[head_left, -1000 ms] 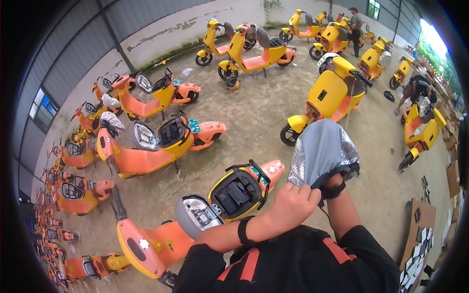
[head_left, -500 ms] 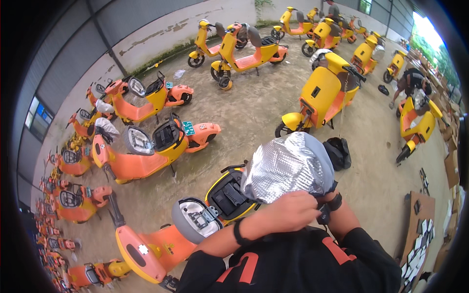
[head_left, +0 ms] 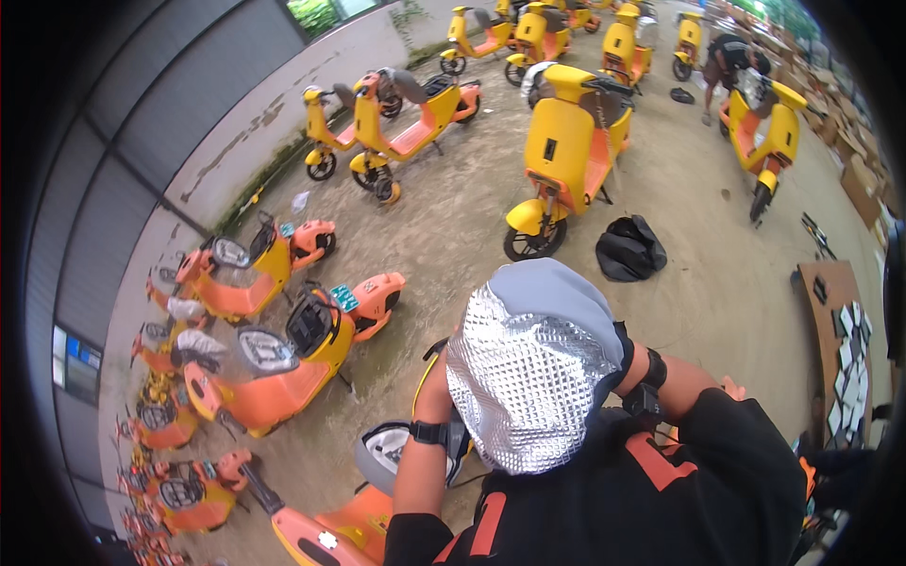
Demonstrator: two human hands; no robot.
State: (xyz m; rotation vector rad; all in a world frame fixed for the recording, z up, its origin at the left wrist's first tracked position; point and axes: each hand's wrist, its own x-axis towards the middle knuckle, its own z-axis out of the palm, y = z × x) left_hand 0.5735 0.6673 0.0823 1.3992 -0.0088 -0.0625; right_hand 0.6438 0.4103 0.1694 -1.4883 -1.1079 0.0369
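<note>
Between my two hands a seat cover (head_left: 528, 377), silver quilted foil with a grey cloth part, is held up in front of my chest. My left hand (head_left: 436, 389) is at its left edge, its fingers hidden behind the foil. On the other side my right hand is out of sight behind the cover; only the wrist (head_left: 651, 368) with black straps shows. Beneath my left arm stands an orange and yellow scooter (head_left: 354, 524). Its flipped-up seat (head_left: 382, 457) shows a pale underside, and the cover hides much of the storage box behind it.
Ahead on the concrete floor lies a black bag-like cover (head_left: 630, 250), near a yellow scooter (head_left: 557, 141). More scooters (head_left: 274, 373) crowd the left side. At the right are a brown board (head_left: 830, 311) with several pale pieces and cardboard boxes (head_left: 859, 179). Another person (head_left: 731, 61) bends over a scooter.
My left hand has gone from the cover's right side to its left edge. The cover is turned and lower, with more grey cloth showing. My view has swung to the right.
</note>
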